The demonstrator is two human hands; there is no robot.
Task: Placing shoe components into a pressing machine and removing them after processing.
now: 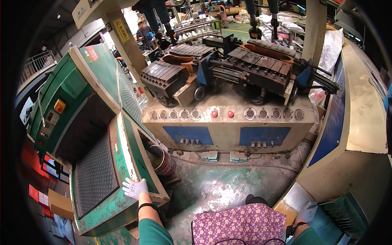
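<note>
Two gloved hands show, one on each side of the person's flowered purple apron [241, 222]. The left hand [134, 188] lies flat, fingers spread, on the worn rim of the green machine [122, 163]; it presses on the metal and clasps nothing. The right hand [307, 212] hangs low beside the grey-green unit [343, 214] at the lower right; its fingers curl loosely, and whether it holds anything cannot be told.

The green machine has one dark opening with one perforated belt [94, 173] running out of it, and one yellow button [59, 106] on its side panel. Straight ahead stands a beige press [228, 126] with two red buttons [222, 114] between two rows of round silver ones, two blue panels [224, 134], and two pale foot pedals [224, 155] on the floor. One metal bucket [163, 161] sits wedged between the green machine and the press.
</note>
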